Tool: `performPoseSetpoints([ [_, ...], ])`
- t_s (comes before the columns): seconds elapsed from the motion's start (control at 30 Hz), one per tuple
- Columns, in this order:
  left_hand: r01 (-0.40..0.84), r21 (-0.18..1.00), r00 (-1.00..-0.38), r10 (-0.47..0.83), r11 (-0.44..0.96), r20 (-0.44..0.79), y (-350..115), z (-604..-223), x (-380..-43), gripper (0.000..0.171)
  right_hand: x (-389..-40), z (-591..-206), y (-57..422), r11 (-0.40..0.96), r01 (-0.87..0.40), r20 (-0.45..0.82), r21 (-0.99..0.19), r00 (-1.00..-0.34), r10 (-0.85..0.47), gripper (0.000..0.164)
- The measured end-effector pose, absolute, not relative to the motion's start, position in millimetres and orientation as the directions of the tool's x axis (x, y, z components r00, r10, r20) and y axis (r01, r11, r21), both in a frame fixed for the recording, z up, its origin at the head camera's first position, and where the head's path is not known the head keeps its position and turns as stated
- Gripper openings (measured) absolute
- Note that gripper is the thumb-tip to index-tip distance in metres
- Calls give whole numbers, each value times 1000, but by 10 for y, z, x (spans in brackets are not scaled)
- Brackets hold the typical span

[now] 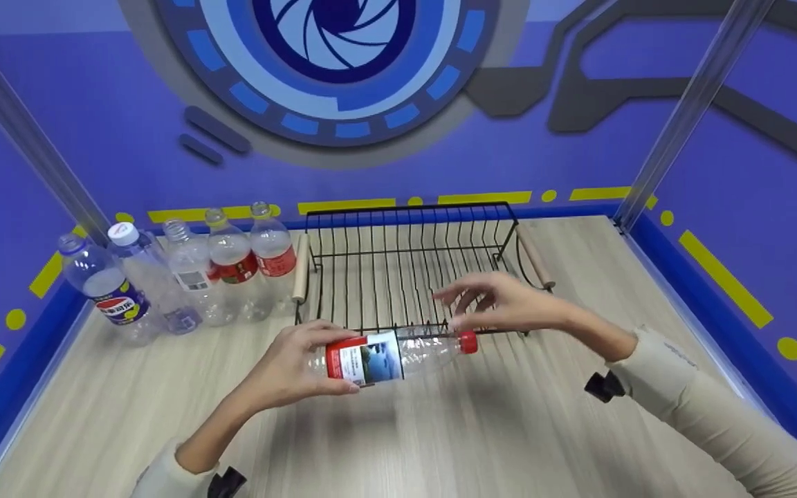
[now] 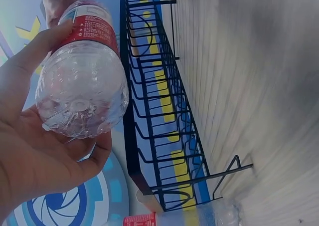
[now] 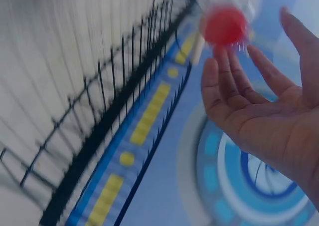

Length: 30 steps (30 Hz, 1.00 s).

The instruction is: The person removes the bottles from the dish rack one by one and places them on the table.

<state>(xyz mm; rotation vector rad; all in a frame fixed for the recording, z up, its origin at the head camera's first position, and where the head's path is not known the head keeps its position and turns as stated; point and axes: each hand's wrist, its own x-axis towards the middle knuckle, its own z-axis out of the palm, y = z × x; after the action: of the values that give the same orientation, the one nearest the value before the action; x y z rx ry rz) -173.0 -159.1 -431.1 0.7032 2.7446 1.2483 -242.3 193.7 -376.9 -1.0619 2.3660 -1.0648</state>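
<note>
A clear plastic bottle (image 1: 378, 356) with a red, white and blue label lies sideways in the air, its red cap (image 1: 468, 342) pointing right. My left hand (image 1: 295, 366) grips it round the base end, thumb on one side and fingers on the other; the left wrist view shows the bottle's ridged bottom (image 2: 82, 99) toward the camera. Beside the cap is my right hand (image 1: 502, 304), fingers loosely bent and holding nothing. In the right wrist view a gap shows between the thumb and the blurred red cap (image 3: 225, 25).
Behind the hands stands a black wire rack (image 1: 405, 252) with wooden handles (image 1: 535, 257). Several empty bottles stand in a row at the left, among them one with a white cap (image 1: 122, 234) and one with a dark blue label (image 1: 120, 304). Blue walls (image 1: 94, 90) enclose the table.
</note>
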Motion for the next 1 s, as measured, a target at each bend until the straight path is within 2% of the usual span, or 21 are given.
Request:
performPoseSetpoints([
  [0.2, 384, 728, -906, 383, 568, 180, -1689, -4330, -1705, 62, -2769, -3695, 2353, 513, -409, 42, -755, -810, -585, 38],
  [0.4, 342, 773, -929, 314, 535, 194, -1796, -4322, -1711, 62, -2972, -3828, 2751, 587, -312, 15, -747, -891, -453, 37],
  [0.63, 166, 883, -984, 135, 439, 118, -1934, -4268, -1684, 59, -3101, -4033, 3022, 652, -313, 44, -691, -918, -394, 35],
  [0.87, 44, 975, -999, 22, 219, 41, -2071, -4258, -1684, 59, -3175, -4114, 3126, 686, -339, 91, -644, -924, -371, 31],
  [1.0, 19, 998, -1000, 20, 63, 18, -2124, -4269, -1687, 59, -3188, -4142, 3198, 688, -296, 48, -662, -933, -356, 33],
])
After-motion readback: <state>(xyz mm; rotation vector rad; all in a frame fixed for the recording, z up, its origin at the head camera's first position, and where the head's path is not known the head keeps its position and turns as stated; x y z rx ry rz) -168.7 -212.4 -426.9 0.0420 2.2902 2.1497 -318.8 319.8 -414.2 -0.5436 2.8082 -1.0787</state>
